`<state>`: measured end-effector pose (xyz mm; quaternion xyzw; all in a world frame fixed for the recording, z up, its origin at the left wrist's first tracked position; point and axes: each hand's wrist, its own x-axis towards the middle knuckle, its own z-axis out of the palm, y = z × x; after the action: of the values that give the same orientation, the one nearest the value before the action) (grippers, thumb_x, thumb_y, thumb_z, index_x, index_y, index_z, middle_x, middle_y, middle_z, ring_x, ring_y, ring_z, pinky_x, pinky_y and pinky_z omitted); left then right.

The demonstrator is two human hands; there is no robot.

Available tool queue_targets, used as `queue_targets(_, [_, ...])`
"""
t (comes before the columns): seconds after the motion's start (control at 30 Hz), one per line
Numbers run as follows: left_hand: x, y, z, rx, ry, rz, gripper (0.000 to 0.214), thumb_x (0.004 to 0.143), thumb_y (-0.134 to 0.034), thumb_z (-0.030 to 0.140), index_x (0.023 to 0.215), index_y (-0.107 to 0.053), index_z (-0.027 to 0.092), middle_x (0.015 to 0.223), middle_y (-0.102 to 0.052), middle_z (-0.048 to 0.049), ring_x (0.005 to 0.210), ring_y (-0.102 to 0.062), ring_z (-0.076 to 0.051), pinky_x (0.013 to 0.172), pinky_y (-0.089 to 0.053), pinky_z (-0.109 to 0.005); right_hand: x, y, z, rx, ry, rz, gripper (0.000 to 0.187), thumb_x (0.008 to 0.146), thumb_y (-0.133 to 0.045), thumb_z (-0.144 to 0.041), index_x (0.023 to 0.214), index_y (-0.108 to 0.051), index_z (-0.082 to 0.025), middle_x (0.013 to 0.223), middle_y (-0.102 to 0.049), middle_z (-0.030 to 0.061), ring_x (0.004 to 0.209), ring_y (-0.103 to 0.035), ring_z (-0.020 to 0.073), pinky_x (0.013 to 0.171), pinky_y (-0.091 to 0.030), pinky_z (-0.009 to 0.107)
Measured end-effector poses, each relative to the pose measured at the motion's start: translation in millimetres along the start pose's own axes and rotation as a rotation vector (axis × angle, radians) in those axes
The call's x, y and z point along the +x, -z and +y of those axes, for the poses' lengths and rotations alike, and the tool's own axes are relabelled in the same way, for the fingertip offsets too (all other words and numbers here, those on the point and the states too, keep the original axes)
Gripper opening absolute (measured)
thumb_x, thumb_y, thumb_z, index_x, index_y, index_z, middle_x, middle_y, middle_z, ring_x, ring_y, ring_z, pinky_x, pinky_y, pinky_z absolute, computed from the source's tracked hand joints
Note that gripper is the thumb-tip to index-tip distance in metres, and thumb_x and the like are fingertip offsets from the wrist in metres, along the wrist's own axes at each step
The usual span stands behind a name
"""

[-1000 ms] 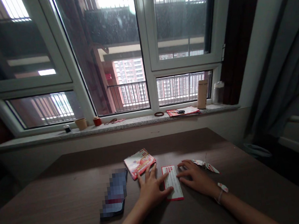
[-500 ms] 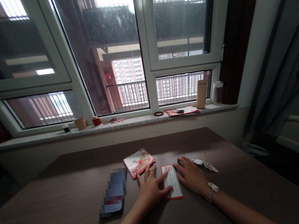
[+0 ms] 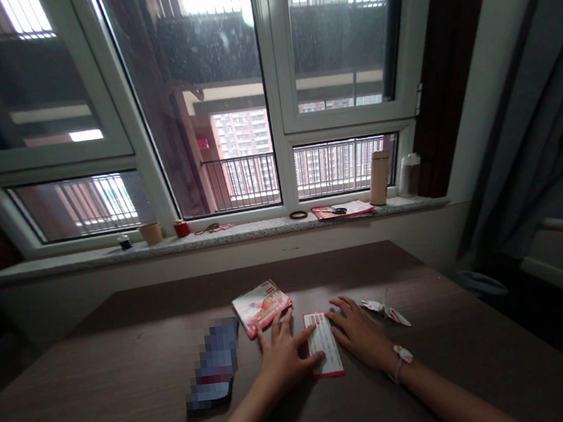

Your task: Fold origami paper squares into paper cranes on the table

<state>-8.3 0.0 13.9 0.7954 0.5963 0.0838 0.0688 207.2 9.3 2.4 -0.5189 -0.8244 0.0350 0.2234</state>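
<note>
Flat on the brown table lies a folded paper leaflet [image 3: 331, 350], white with a red border and small print. My left hand [image 3: 286, 351] is open, fingers spread, with thumb and forefinger resting on the leaflet's left side. Its other fingertips reach the near edge of a stack of red and white leaflets [image 3: 258, 306]. On the leaflet's right side is my right hand [image 3: 357, 330], open and palm down, its fingertips at the paper's upper right edge. A folded-paper band [image 3: 402, 353] circles my right wrist. Beyond that hand rests a twisted paper piece [image 3: 386, 311].
A phone [image 3: 214, 366] with a blurred-out screen lies left of my left hand. Along the windowsill [image 3: 243, 232] stand a paper cup [image 3: 151, 234], a red spool [image 3: 181, 228], a beaded bracelet [image 3: 299, 214], scissors [image 3: 338, 210] on papers, and a tan flask [image 3: 379, 178].
My right hand has shifted very slightly to the left. My left hand and the leaflet stay nearly where they were.
</note>
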Motion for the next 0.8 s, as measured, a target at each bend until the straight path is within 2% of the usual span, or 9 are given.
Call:
queue_targets(0.1, [-0.7, 1.2, 0.7, 0.0, 0.003, -0.005, 0.063, 0.072, -0.05, 0.075, 0.13, -0.044, 0.052, 0.156, -0.021, -0.002, 0.143, -0.008, -0.039, 0.102, 0.005, -0.073, 0.0, 0.6, -1.2, 0.013, 0.023, 0.032, 0.033, 0.093, -0.044, -0.032, 0.122, -0.058, -0.025, 0.138, -0.045, 0.0075, 0.134, -0.031, 0.0264, 0.112, -0.028, 0.044])
queue_targets(0.2, [-1.8, 3.2, 2.4, 0.002, 0.014, -0.027, 0.064, 0.072, -0.05, 0.074, 0.131, -0.044, 0.051, 0.157, -0.02, -0.0019, 0.143, -0.007, -0.038, 0.103, 0.006, -0.071, 2.3, 0.5, -1.4, 0.033, 0.032, 0.038, 0.027, 0.093, -0.044, -0.031, 0.108, -0.066, -0.024, 0.129, -0.053, 0.0065, 0.131, -0.035, 0.0253, 0.11, -0.031, 0.042])
queue_targets(0.3, [-2.5, 4.4, 3.8, 0.007, 0.02, -0.034, 0.064, 0.073, -0.05, 0.073, 0.132, -0.044, 0.049, 0.157, -0.02, -0.0012, 0.143, -0.006, -0.039, 0.104, 0.006, -0.071, 5.5, 2.1, -0.4, 0.046, 0.01, 0.021, 0.023, 0.089, -0.051, -0.033, 0.101, -0.069, -0.024, 0.122, -0.057, 0.0066, 0.128, -0.037, 0.026, 0.109, -0.031, 0.042])
queue_targets(0.4, [-2.4, 4.1, 3.6, 0.002, 0.022, -0.024, 0.063, 0.073, -0.05, 0.072, 0.132, -0.045, 0.049, 0.157, -0.02, -0.0013, 0.143, -0.006, -0.039, 0.104, 0.005, -0.071, 6.8, 6.7, 1.0, 0.056, -0.003, -0.032, 0.023, 0.085, -0.058, -0.038, 0.101, -0.071, -0.027, 0.124, -0.056, 0.006, 0.129, -0.035, 0.0274, 0.11, -0.029, 0.043])
queue_targets(0.63, [-2.0, 3.6, 3.1, -0.025, 0.01, -0.01, 0.063, 0.072, -0.051, 0.072, 0.13, -0.047, 0.048, 0.156, -0.023, -0.0033, 0.143, -0.009, -0.039, 0.103, 0.007, -0.072, 0.4, 20.2, 3.9, 0.125, 0.024, -0.151, 0.047, 0.075, -0.067, -0.045, 0.119, -0.063, -0.029, 0.136, -0.048, 0.0063, 0.132, -0.032, 0.0282, 0.111, -0.027, 0.042])
queue_targets(0.8, [-2.6, 5.3, 5.2, -0.009, 0.032, -0.028, 0.065, 0.072, -0.051, 0.072, 0.132, -0.046, 0.047, 0.156, -0.022, -0.0038, 0.143, -0.007, -0.038, 0.104, 0.008, -0.07, -6.7, 23.7, 7.3, 0.177, 0.017, -0.246, 0.067, 0.069, -0.069, -0.054, 0.13, -0.055, -0.03, 0.144, -0.041, 0.0072, 0.137, -0.025, 0.0302, 0.114, -0.021, 0.045])
